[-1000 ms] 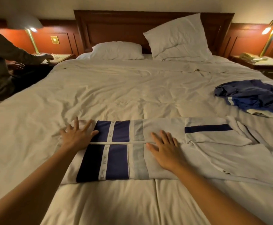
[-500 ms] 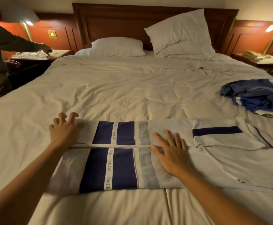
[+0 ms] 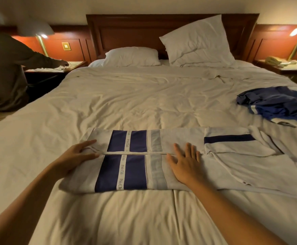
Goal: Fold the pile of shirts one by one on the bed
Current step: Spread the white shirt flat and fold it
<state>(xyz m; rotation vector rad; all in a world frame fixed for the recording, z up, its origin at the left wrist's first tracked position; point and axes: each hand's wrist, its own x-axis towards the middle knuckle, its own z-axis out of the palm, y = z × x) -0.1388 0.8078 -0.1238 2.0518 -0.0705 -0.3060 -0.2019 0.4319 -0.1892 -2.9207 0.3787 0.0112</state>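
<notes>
- Head view: a wide bed [image 3: 126, 106] with a rumpled white cover fills the scene. Across its near part lies a white shirt [image 3: 137, 172] with navy bands, set sideways, hem end to the left and collar end to the right.
- Both long sides of the shirt are already folded in and meet along a line down its middle, so the step in hand looks like the end-over-end fold.
- The left hand [image 3: 77, 154] lies at the hem end. Its fingers [image 3: 89, 142] are straight and spread away from the thumb, resting on the cloth edge where the two folded sides meet. They do not appear to grip it.
- The right hand [image 3: 184, 165] lies palm down on the middle of the shirt, fingers apart and flat, just right of the pale grey band.
- Judgement: the next move calls for taking hold of the hem and carrying it over toward the collar, with the right hand marking the crease. The loose collar end may bunch if it is not smoothed first.
- Far right on the bed, well apart from both hands, lies a crumpled heap of blue clothing [image 3: 282, 105], likely the shirts not yet folded.
- At the far left, another person [image 3: 2, 71] reaches toward a bedside stand.
</notes>
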